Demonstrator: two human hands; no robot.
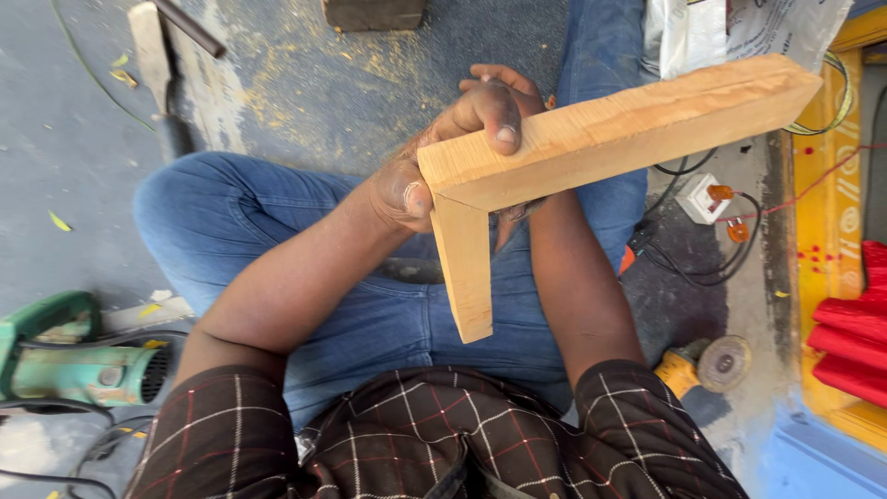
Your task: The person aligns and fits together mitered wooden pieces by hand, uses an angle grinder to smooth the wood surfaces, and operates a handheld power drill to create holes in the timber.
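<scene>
Above the lap, the left hand [443, 157] clenches the mitred wooden corner piece [591, 148]; the right hand's grip stays hidden behind it.

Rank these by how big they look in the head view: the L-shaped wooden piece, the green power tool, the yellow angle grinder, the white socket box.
1. L-shaped wooden piece, though it is held close to the camera, which inflates it.
2. Green power tool, partly cut off by the frame edge.
3. Yellow angle grinder, partly hidden behind the sleeve.
4. White socket box.
</scene>
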